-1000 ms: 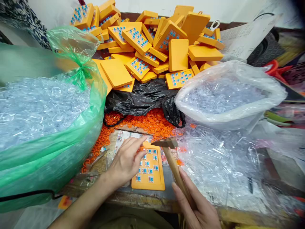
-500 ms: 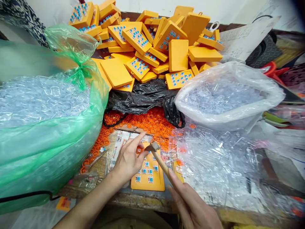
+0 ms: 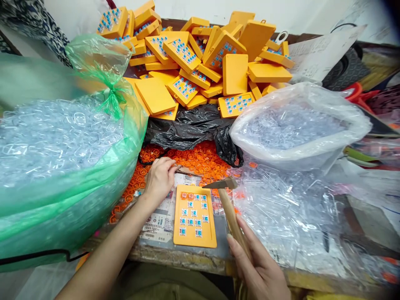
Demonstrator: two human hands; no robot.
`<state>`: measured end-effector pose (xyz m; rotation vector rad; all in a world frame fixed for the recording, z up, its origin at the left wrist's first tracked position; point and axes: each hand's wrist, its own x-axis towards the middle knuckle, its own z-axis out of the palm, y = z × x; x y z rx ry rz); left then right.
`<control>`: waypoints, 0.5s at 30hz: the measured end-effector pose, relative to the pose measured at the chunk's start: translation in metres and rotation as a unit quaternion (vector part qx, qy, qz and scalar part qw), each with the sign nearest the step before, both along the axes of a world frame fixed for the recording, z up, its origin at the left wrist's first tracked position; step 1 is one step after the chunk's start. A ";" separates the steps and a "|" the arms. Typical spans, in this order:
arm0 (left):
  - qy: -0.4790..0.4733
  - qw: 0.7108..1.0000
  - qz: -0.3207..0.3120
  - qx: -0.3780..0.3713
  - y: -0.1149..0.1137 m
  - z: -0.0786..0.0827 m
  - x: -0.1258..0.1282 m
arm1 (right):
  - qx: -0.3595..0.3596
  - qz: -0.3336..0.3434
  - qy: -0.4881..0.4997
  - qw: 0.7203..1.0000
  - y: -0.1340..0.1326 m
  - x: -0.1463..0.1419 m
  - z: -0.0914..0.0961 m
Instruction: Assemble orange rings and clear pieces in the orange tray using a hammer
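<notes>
My right hand [image 3: 258, 260] grips the wooden handle of a hammer [image 3: 229, 208]. The hammer's metal head is raised beside the top right corner of a yellow tray [image 3: 178, 225], its thin end pointing left. Small clear squares with blue centres are set in the tray, and two orange pieces [image 3: 187, 195] sit at its upper left. Beyond the tray's upper left, my left hand [image 3: 160, 177] reaches the edge of a heap of orange rings [image 3: 203, 160]. Its fingers are curled and pinched together; whatever they hold is hidden.
A green plastic bag [image 3: 125, 154] full of clear pieces bulges on the left. On the right stands a white bag [image 3: 300, 156] of clear parts, with loose clear pieces [image 3: 287, 212] before it. Stacked yellow trays [image 3: 235, 75] rise behind a black plastic bag [image 3: 184, 129].
My left hand has left the tray and moved up and left to the orange rings. The hammer head has swung away to the right, uncovering the tray's top.
</notes>
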<state>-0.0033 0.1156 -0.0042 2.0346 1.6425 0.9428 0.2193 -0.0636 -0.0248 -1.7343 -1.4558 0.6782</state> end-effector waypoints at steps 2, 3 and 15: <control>0.014 1.000 -0.003 -0.009 0.011 0.000 -0.001 | -0.010 -0.005 0.029 1.000 0.000 0.000 -0.003; 0.019 1.000 -0.011 -0.017 0.013 0.000 -0.003 | -0.013 -0.007 0.040 0.999 0.000 -0.001 -0.004; 0.011 0.996 -0.090 0.018 -0.034 -0.007 -0.012 | -0.002 -0.007 0.025 1.000 -0.005 -0.001 -0.003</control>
